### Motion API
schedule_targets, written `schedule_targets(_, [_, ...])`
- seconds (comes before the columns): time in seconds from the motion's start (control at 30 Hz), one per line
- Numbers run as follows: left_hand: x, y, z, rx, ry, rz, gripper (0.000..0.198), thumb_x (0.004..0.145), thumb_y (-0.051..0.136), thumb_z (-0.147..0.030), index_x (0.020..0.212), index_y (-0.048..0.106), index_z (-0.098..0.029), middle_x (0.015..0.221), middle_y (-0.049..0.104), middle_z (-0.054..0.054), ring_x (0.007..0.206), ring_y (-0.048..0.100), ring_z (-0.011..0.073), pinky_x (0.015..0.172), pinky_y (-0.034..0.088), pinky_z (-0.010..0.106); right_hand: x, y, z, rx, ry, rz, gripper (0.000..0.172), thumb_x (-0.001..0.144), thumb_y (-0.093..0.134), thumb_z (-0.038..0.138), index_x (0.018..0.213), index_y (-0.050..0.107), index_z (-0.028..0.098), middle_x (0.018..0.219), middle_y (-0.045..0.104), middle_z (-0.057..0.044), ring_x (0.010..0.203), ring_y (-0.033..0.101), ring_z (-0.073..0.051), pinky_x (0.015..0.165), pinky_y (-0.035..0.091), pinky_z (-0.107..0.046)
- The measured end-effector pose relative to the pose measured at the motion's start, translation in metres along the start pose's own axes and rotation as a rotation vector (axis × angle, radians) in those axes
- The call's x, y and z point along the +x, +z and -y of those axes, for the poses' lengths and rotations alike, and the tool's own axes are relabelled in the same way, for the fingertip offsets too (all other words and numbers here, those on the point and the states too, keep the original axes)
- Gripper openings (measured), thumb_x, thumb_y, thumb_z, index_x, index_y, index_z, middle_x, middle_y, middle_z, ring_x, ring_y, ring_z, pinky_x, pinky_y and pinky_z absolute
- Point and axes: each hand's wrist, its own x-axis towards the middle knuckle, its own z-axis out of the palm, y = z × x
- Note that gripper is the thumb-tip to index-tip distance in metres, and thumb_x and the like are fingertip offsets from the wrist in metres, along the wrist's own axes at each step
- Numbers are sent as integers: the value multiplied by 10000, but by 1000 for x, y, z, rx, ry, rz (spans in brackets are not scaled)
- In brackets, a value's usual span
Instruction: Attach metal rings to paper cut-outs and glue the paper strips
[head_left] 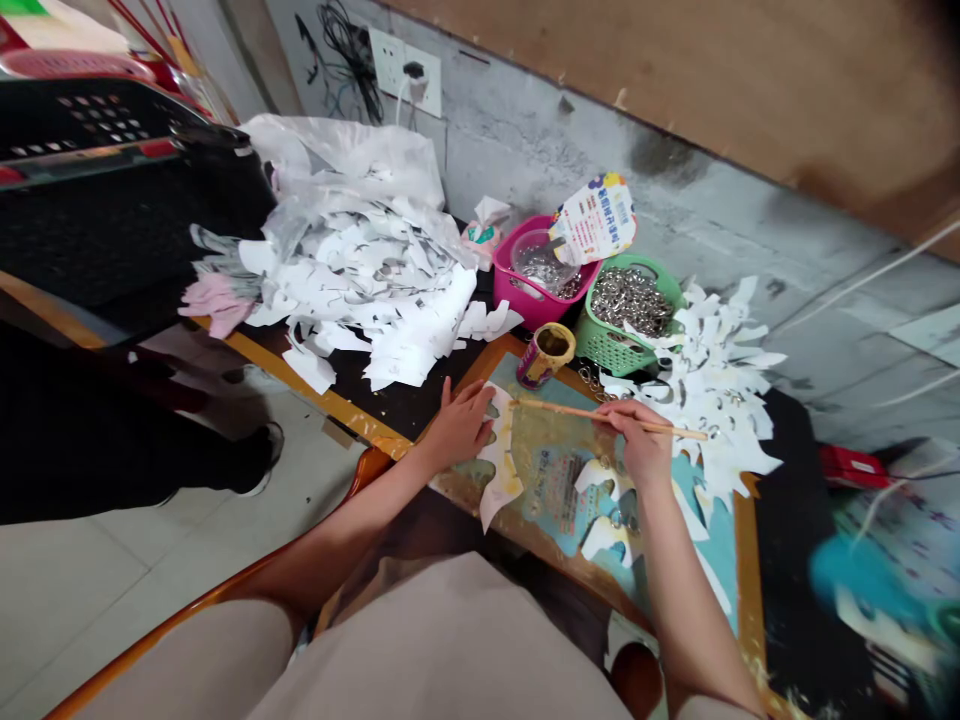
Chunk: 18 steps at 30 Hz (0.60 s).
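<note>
Wooden in the head view, a thin stick (555, 408) slants on the near side of the open can (534, 368), pinched in the fingers of the right hand (643, 442); its tip is at the edge of a white cut-out strip (499, 462). Left of the can, the left hand (456, 430) rests on that strip, fingers spread, gripping nothing. Behind the can stands a pink basket (514, 292); to the can's right, a green basket (616, 350).
</note>
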Motion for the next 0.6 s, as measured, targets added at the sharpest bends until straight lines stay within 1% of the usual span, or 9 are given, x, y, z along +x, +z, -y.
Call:
schedule_targets(0.1, [0,-1,-1,2,1,-3,485,910,460,-217,1388,396,-163,1385,578,148,1431,366,272,1202,-5,655,-3,7,-3,6,-44,-27,80,786,676,268,783,752,247,810,714,-23,734,682,-193,665,604,-335])
schedule_targets(0.23, [0,-3,-2,0,6,-12,483,907,457,-208,1384,400,-158,1382,579,147,1428,372,277,1201,5,661,-15,11,-5,-52,-92,48,90,816,687,321,796,738,250,861,713,-47,773,685,-210,683,617,-363])
schedule_targets(0.33, [0,-3,-2,-8,4,-5,492,908,459,-210,1393,397,-158,1385,577,152,1428,372,284,1198,21,668,-26,9,-8,-94,-122,77,128,846,670,358,813,733,252,880,718,-61,800,692,-221,689,621,-374])
schedule_targets(0.43, [0,-2,-2,-20,2,-4,502,908,459,-217,1402,391,-159,1392,570,155,1431,370,284,1196,30,671,-38,4,-16,-172,-109,97,150,873,650,370,835,735,251,908,735,-65,791,703,-218,710,618,-375])
schedule_targets(0.53, [-1,-1,0,-25,2,-11,522,913,452,-226,1423,371,-151,1411,552,161,1431,370,282,1197,25,668,-47,0,-23,-294,-84,116,138,872,663,351,923,744,252,939,752,-61,793,717,-215,729,610,-365])
schedule_targets(0.6, [-1,0,1,-23,-2,-13,535,916,453,-235,1435,361,-146,1421,541,165,1431,370,286,1199,19,662,-52,-1,-24,-353,-101,148,139,875,665,324,965,748,257,964,759,-57,841,722,-215,768,602,-363])
